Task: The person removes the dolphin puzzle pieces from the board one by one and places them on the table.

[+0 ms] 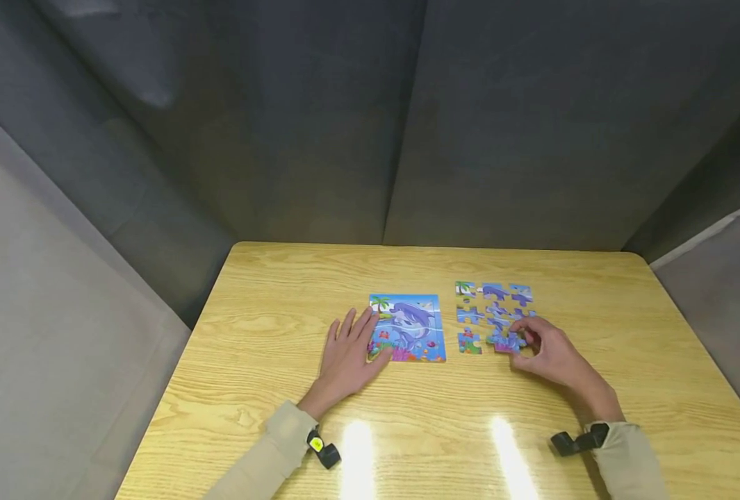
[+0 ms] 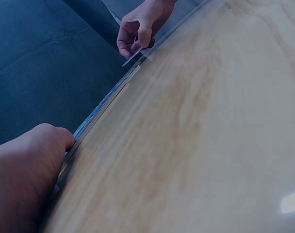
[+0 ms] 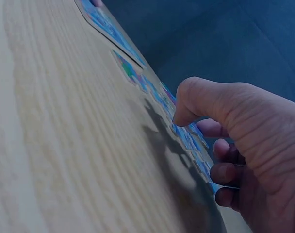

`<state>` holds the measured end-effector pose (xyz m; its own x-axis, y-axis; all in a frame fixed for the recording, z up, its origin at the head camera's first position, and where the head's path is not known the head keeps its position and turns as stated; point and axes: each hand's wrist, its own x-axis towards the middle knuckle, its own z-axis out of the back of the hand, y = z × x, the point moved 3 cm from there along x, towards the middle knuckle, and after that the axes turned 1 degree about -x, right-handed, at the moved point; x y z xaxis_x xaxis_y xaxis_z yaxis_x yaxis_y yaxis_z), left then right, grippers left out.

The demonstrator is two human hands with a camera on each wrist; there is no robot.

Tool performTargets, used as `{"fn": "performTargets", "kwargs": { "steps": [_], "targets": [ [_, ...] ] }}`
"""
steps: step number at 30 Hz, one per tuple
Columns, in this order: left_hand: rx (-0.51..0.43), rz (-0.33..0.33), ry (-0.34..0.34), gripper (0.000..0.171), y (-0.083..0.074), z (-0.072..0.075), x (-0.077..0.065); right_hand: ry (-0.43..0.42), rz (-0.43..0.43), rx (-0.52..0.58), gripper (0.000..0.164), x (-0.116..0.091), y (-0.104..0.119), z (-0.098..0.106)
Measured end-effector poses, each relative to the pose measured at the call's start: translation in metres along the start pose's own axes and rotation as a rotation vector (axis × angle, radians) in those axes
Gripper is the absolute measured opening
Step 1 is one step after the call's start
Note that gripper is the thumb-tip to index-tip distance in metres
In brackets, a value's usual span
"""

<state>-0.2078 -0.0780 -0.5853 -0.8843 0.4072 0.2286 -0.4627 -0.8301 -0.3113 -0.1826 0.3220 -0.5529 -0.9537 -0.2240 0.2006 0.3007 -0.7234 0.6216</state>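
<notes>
A square dolphin puzzle board (image 1: 416, 323) lies near the middle of the table, its picture showing a palm, sea and coral. My left hand (image 1: 347, 357) rests over its left edge with the fingers spread and straight. To the right of the board, my right hand (image 1: 554, 353) pinches a blue and purple jigsaw piece (image 1: 504, 342) between thumb and fingers, at the lower right of the loose pieces. The left wrist view shows that piece (image 2: 132, 57) tilted, edge-on, under the right hand's fingers. In the right wrist view the thumb (image 3: 201, 97) covers most of it.
Several loose jigsaw pieces lie in rough rows right of the board, among them a palm piece (image 1: 465, 288), a dolphin-head piece (image 1: 495, 292) and a coral piece (image 1: 469, 343). The wooden table (image 1: 269, 305) ends at a dark grey curtain (image 1: 319, 139) behind.
</notes>
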Motion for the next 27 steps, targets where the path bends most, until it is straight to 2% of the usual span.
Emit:
{"fn": "performTargets", "kwargs": {
  "steps": [12, 20, 27],
  "targets": [
    [-0.007, 0.006, 0.01, 0.08, 0.0, 0.0, -0.001, 0.056, -0.056, 0.006, 0.041, -0.002, -0.008, -0.009],
    [-0.008, 0.001, 0.003, 0.08, 0.001, -0.001, -0.001, 0.076, -0.044, -0.045, 0.038, 0.002, -0.01, -0.01],
    [-0.015, 0.004, 0.003, 0.08, 0.0, 0.0, 0.0, 0.105, -0.063, -0.04, 0.039, 0.002, -0.01, -0.009]
  ]
}}
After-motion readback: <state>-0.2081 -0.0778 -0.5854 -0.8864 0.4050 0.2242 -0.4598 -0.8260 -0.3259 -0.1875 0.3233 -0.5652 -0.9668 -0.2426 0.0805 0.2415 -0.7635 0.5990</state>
